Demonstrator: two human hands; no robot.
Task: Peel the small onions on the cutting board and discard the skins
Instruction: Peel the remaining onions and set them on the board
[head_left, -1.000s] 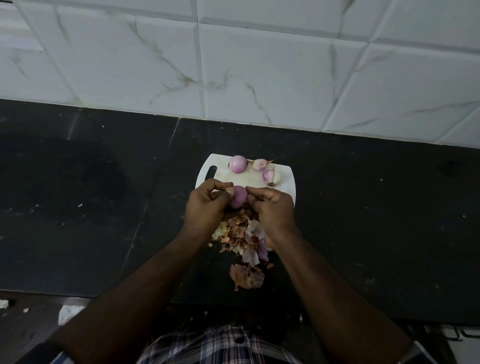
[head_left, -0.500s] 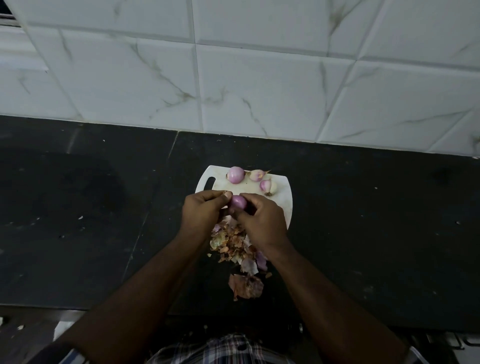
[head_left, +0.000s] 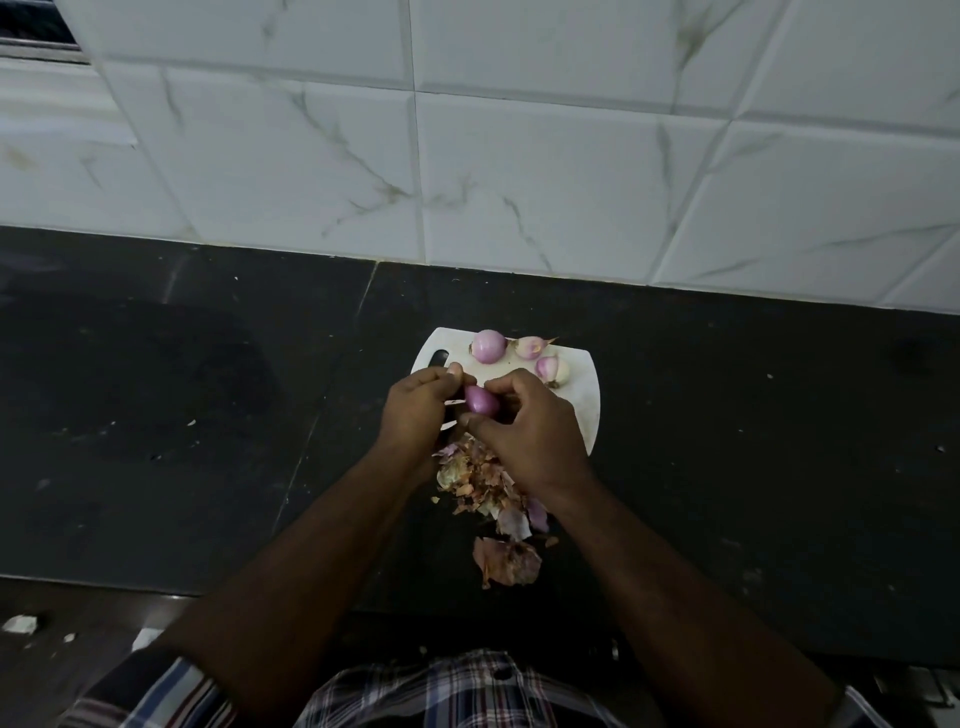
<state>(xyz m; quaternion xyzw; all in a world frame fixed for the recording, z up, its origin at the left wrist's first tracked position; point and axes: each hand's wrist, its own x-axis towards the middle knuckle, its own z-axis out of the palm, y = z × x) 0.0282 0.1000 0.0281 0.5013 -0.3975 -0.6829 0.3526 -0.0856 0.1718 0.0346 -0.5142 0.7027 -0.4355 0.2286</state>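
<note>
The small purple onion (head_left: 480, 400) in hand sits just above the near edge of the white cutting board (head_left: 587, 410), its long axis running roughly left to right between the two hands. The right hand (head_left: 524, 426) grips it between thumb and curled fingers, while the left hand (head_left: 415, 410) pinches at its left end, seemingly at a bit of skin. Three more onions (head_left: 522, 353) lie along the board's far edge, beyond both hands, and the pile of skins (head_left: 483, 478) lies on the black counter (head_left: 208, 415) toward the body.
</note>
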